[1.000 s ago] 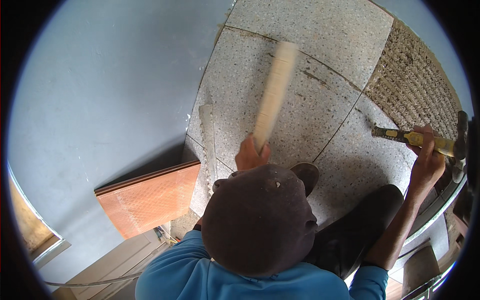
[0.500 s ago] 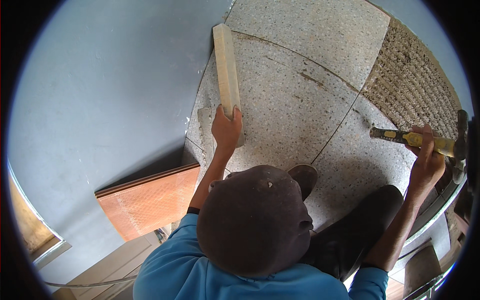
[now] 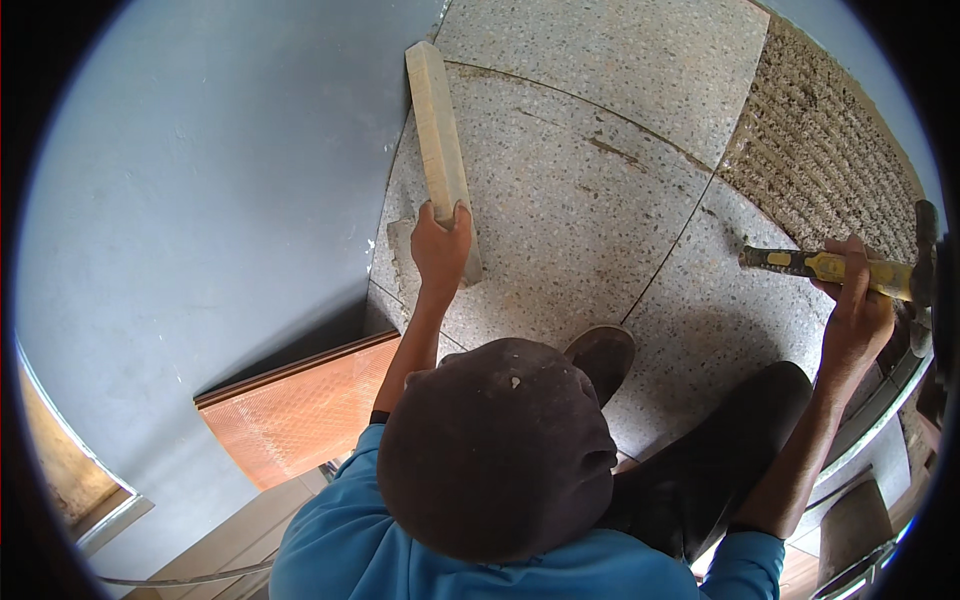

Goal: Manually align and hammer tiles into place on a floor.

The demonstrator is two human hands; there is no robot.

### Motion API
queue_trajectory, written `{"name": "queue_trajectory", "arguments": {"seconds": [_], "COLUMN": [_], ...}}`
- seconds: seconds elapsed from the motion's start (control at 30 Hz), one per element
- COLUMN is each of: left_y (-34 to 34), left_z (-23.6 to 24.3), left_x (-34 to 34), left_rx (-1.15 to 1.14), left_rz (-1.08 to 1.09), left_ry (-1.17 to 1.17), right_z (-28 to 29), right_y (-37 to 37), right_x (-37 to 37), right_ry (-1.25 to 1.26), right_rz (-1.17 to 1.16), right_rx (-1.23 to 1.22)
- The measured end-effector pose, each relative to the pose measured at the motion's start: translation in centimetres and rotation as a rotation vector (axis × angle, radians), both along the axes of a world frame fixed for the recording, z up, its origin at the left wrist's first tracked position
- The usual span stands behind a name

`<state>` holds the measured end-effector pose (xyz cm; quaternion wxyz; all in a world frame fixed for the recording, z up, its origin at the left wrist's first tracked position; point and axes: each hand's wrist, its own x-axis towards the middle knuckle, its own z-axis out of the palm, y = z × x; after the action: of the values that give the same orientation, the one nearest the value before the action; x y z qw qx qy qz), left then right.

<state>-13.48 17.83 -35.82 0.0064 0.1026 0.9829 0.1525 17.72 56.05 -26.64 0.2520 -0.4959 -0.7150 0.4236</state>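
Observation:
My left hand [image 3: 441, 250] grips a long pale wooden block [image 3: 434, 125] lying lengthwise at the left edge of the speckled floor tiles [image 3: 560, 190], near the grey wall. A notched metal strip [image 3: 398, 255] lies partly under that hand and block. My right hand [image 3: 855, 320] holds a hammer with a black and yellow handle [image 3: 790, 262] crosswise at the right, its dark head toward the outer rim of the view. Just beyond it lies a bed of ridged mortar [image 3: 810, 130].
Salmon-coloured stacked tiles [image 3: 300, 410] lean at the grey wall [image 3: 190, 180] on the left. My covered head [image 3: 495, 450], dark-clad leg [image 3: 720, 450] and shoe [image 3: 600, 355] fill the lower middle. A pale board [image 3: 230, 535] and a cable are at lower left.
My left hand has swung the wooden block leftward from the middle of the tiles to their edge by the wall. My right hand and hammer have risen slightly.

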Motion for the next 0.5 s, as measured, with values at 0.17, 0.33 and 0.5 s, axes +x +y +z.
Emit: {"name": "queue_trajectory", "arguments": {"seconds": [0.17, 0.33, 0.5], "left_y": [0.5, 1.1, 2.7], "left_z": [0.5, 1.0, 0.8], "left_x": [-0.6, -0.7, -2.0], "left_rx": [-0.037, -0.045, 0.088], "left_rz": [-0.015, -0.064, -0.167], "left_ry": [-0.003, -0.050, -0.130], "right_z": [-0.4, -1.2, -0.5], "right_y": [0.0, 0.5, 1.5], "right_x": [0.2, 1.5, 3.7], "right_ry": [-0.002, 0.022, -0.028], "right_rz": [-0.004, 0.037, 0.145], "right_rx": [-0.025, -0.015, 0.084]}}
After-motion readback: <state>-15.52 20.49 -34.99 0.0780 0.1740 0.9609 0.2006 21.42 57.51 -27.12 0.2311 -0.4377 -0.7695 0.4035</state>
